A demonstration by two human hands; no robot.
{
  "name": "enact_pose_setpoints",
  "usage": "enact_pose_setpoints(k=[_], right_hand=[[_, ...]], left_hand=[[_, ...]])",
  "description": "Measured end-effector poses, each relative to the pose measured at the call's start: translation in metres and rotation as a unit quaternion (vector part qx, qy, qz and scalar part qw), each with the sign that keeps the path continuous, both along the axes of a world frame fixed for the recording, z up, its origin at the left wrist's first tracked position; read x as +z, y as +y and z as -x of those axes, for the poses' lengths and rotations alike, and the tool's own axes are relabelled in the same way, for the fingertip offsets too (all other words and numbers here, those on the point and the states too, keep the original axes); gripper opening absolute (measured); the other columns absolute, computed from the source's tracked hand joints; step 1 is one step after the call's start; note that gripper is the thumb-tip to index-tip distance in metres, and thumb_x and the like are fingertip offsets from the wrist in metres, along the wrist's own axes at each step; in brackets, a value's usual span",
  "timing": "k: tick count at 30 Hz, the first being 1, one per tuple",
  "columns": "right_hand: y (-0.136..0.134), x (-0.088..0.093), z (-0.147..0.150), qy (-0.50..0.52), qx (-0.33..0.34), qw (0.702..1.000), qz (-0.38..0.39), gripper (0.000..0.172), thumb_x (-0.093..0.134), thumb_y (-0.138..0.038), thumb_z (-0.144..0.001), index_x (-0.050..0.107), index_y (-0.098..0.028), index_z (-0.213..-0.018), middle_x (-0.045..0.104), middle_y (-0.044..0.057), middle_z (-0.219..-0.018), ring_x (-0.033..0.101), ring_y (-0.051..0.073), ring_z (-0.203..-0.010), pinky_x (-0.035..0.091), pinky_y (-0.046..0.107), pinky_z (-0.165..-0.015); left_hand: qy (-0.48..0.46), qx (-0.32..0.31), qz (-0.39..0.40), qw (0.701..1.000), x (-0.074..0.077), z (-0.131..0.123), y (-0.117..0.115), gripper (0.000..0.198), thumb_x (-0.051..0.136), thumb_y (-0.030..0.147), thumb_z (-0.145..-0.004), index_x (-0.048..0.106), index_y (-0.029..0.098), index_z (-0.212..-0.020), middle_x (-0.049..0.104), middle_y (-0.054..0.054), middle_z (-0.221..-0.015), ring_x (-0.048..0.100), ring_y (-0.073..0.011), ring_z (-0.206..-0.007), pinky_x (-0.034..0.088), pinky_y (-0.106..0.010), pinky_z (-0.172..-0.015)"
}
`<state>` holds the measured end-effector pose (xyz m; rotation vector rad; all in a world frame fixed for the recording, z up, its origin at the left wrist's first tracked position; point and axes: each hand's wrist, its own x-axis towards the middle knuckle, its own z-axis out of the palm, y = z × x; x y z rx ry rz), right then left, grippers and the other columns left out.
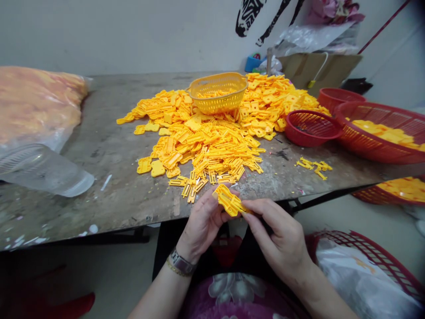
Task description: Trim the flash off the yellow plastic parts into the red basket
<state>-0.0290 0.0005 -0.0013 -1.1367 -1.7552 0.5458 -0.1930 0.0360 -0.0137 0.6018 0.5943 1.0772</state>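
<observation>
A yellow plastic piece (pixel 226 199) with a recessed middle is held up just off the table's front edge. My left hand (pixel 204 221) grips it from the left side, fingers behind it. My right hand (pixel 277 232) pinches a small thin part at the piece's right end; the fingertips mostly hide that part, and I cannot tell its kind. Beyond the hands lies a heap of narrow slotted yellow strips (pixel 221 153). Flat yellow plates (pixel 157 168) lie to its left, and more yellow plates (pixel 265 102) are piled behind.
A yellow basket (pixel 217 106) sits on the pile. Red baskets (pixel 312 139) stand at the right, near loose yellow bits (pixel 315 166). A clear plastic cup (pixel 49 173) lies on its side at left, by a filled plastic bag (pixel 40 102). Below right is a red basket with a bag (pixel 358 274).
</observation>
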Motion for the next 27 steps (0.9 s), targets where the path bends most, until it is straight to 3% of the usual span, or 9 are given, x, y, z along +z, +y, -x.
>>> enact_pose_setpoints(k=[27], right_hand=[[-0.0013, -0.0048, 0.0028, -0.004, -0.004, 1.000, 0.008, 0.028, 0.056, -0.009, -0.085, 0.061, -0.021, -0.110, 0.065, 0.005, -0.098, 0.061, 0.017, -0.092, 0.051, 0.031, -0.081]], left_hand=[[0.037, -0.007, 0.009, 0.999, -0.0015, -0.0041, -0.0021, 0.030, 0.056, 0.027, -0.089, 0.062, 0.016, -0.116, 0.069, -0.010, -0.109, 0.065, -0.0166, -0.092, 0.053, -0.025, -0.076]])
